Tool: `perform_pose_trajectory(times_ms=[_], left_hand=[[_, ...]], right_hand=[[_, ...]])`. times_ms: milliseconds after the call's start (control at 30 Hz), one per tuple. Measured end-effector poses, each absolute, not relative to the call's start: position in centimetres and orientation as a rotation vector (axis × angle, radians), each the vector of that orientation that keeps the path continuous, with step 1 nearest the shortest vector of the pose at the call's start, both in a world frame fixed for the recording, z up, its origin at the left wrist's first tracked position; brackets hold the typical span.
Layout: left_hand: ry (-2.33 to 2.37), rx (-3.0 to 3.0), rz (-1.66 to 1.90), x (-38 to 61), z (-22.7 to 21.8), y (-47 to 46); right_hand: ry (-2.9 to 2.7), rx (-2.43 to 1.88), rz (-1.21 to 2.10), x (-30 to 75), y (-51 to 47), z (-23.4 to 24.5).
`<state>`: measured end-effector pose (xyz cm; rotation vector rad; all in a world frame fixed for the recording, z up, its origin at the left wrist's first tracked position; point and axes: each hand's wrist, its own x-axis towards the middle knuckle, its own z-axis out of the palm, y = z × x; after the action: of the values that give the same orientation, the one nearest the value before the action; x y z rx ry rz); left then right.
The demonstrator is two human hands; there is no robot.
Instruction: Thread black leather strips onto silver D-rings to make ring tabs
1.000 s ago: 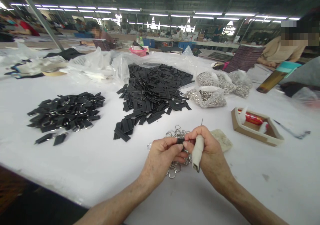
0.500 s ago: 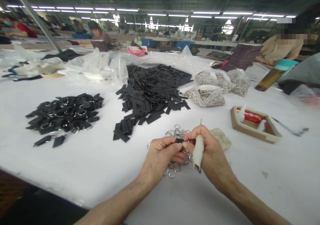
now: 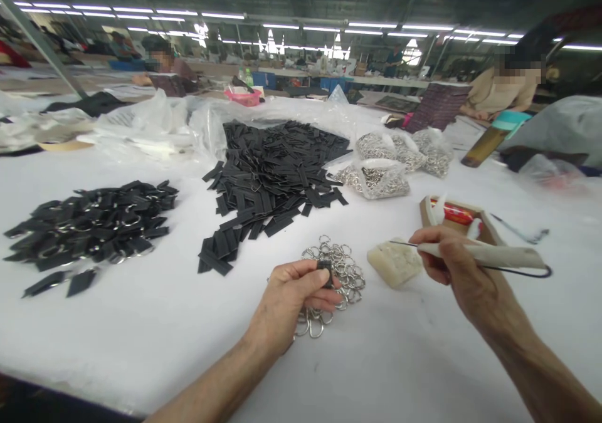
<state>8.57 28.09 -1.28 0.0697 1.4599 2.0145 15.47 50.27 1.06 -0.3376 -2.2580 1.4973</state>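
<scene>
My left hand (image 3: 301, 288) pinches a small folded black strap piece (image 3: 324, 272) between thumb and fingers, above a loose pile of silver D-rings (image 3: 350, 272). Whether a ring sits in that fold is hidden. In my right hand (image 3: 458, 263) lies an awl (image 3: 505, 256) with a pale wrapped handle and a dark curved wire at its back end. Its thin tip points left, over or against a yellowish wax-like block (image 3: 392, 265); contact is unclear. Farther away spreads a large heap of flat black strap pieces (image 3: 277, 172).
At left is a pile of black straps fitted with rings (image 3: 103, 219). Clear bags of metal rings (image 3: 383, 178) stand behind the wax. A cardboard tray (image 3: 426, 213) holds a red tube. A thin metal tool (image 3: 517, 230), a bottle (image 3: 493, 138) and a co-worker (image 3: 503, 88) are farther right.
My right hand has moved away from the left to the right, turning the awl from upright to nearly level. My left hand still holds the strap piece. The view has shifted slightly right.
</scene>
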Motion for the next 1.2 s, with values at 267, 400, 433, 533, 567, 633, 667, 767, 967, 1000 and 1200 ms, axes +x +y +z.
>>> perform_pose_trajectory(times_ms=[267, 400, 433, 533, 567, 633, 667, 767, 967, 1000, 1200], left_hand=[[1.502, -0.078, 1.995, 7.7, 0.2, 28.3], [1.490, -0.069, 1.955, 7.8, 1.1, 29.6], [1.496, -0.091, 1.954, 7.9, 1.0, 30.0], [1.515, -0.158, 1.961, 8.0, 0.5, 31.0], [1.521, -0.164, 1.963, 8.0, 0.2, 31.2], [1.531, -0.145, 1.962, 8.0, -0.3, 31.1], [1.535, -0.128, 1.958, 8.0, -0.5, 30.9], [1.540, -0.076, 1.947, 8.0, -0.7, 30.3], [1.557, -0.019, 1.921, 8.3, -0.5, 30.1], [1.559, -0.011, 1.910, 8.3, -0.5, 30.1], [1.591, 0.102, 1.869, 8.7, -0.6, 29.9]], right_hand=[[-2.398, -0.435, 1.229, 15.5, 51.2, 1.2], [-2.499, -0.464, 1.135, 15.5, 51.3, 1.8], [-2.517, -0.487, 1.133, 15.4, 51.3, 1.8], [-2.543, -0.545, 1.167, 15.3, 51.3, 1.7], [-2.546, -0.556, 1.182, 15.3, 51.3, 1.6], [-2.548, -0.571, 1.194, 15.1, 51.3, 1.4], [-2.551, -0.573, 1.192, 15.1, 51.2, 1.3], [-2.562, -0.561, 1.187, 14.9, 51.1, 1.0], [-2.553, -0.551, 1.205, 14.9, 51.2, 1.0], [-2.537, -0.529, 1.211, 15.0, 51.3, 1.1], [-2.224, -0.452, 1.616, 15.6, 52.1, 1.7]])
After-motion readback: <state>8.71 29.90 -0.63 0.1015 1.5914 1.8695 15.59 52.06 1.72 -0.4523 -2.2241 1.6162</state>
